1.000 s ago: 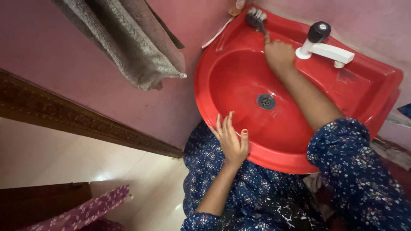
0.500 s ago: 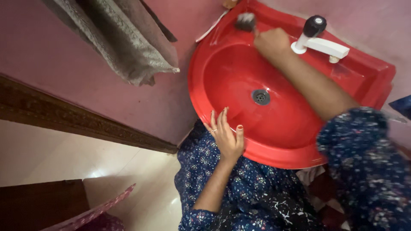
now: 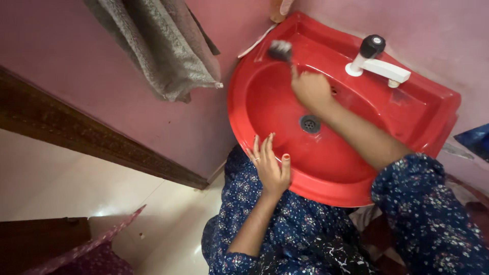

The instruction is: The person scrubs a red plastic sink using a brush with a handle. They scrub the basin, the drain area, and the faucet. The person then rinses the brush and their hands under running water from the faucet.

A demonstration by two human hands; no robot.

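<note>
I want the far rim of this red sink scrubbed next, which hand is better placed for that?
Probably the right hand: it already holds the brush at the sink's far rim. The left hand rests flat on the near rim, holding nothing.

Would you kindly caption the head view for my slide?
Right hand scrubs red sink rim with brush; left hand rests on front edge.

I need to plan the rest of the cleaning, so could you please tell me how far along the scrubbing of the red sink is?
In hand: the right hand holds a dark-bristled scrubbing brush against the back-left inner rim of the red round washbasin, while the left hand rests on its front rim. Done: cannot tell; no foam or rinsed patches show. Left: apparently the area around the white tap with black knob.
</note>
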